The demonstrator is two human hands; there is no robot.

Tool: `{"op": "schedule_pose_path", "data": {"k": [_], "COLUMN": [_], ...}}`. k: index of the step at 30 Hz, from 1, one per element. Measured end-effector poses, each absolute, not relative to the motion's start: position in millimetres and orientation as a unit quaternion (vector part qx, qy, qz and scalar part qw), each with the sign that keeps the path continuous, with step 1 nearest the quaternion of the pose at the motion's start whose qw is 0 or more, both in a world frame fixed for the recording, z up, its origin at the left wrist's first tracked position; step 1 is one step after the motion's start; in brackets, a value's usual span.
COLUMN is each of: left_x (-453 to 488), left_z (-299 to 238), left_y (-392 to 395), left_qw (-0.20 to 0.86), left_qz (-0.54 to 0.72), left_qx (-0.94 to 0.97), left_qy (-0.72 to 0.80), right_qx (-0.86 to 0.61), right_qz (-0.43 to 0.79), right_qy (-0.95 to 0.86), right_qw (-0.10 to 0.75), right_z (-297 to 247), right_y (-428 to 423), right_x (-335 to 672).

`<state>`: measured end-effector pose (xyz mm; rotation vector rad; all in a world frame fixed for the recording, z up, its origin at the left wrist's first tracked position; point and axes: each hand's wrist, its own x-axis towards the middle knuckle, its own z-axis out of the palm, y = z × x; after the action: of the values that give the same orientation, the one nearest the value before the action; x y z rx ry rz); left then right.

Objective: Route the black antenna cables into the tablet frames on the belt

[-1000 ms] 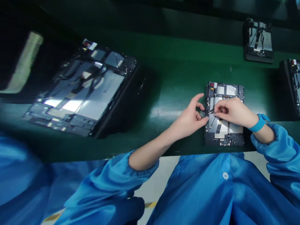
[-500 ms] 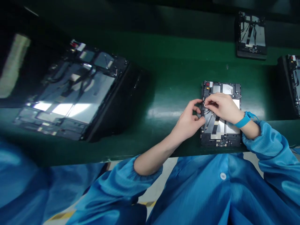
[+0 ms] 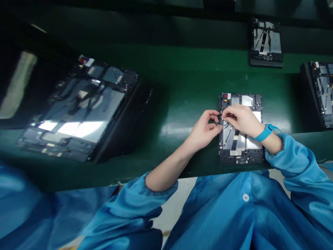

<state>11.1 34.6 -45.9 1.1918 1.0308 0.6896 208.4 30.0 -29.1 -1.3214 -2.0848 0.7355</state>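
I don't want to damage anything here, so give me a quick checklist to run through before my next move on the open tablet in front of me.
1. Open tablet lies flat on the green bench, near its front edge: ok.
2. Left hand and right hand are both at the tablet's left edge, nearly meeting: ok.
3. Blue wrist strap sits on the right wrist: ok.
4. What the two hands pinch, if anything: cannot tell, too small.
5. Large tablet on the left and tablet at the right edge lie apart from this one: ok.
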Motion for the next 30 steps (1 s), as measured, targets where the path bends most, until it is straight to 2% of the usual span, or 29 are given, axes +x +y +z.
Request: {"op": "schedule_pose_path", "data": {"k": [8,16,25,30], "left_x": [19.7,24.0,30.7,38.3], "left_z": [-35.4,-19.6,-13.2,-12.0], "left_y": [43.7,61.9,67.4,82.2], "left_qw": [0.618,0.579,0.615,0.616], "left_qz": [0.27,0.186,0.166,0.165], "left_qx": [0.538,0.593,0.552,0.523], "left_qy": [0.506,0.528,0.538,0.566], "right_qx": [-0.515,-0.514,-0.512,-0.564], "right_qz": [0.229,0.261,0.258,0.227], "right_qy": [-0.784,-0.765,-0.771,-0.734], "right_qw": [0.259,0.286,0.278,0.302], "right_z": [-25.5,-31.8,-29.5,-27.9], "right_y": [43.1,54.1,54.6,57.8], "right_x": [207.8,208.3,206.9,208.0]}}
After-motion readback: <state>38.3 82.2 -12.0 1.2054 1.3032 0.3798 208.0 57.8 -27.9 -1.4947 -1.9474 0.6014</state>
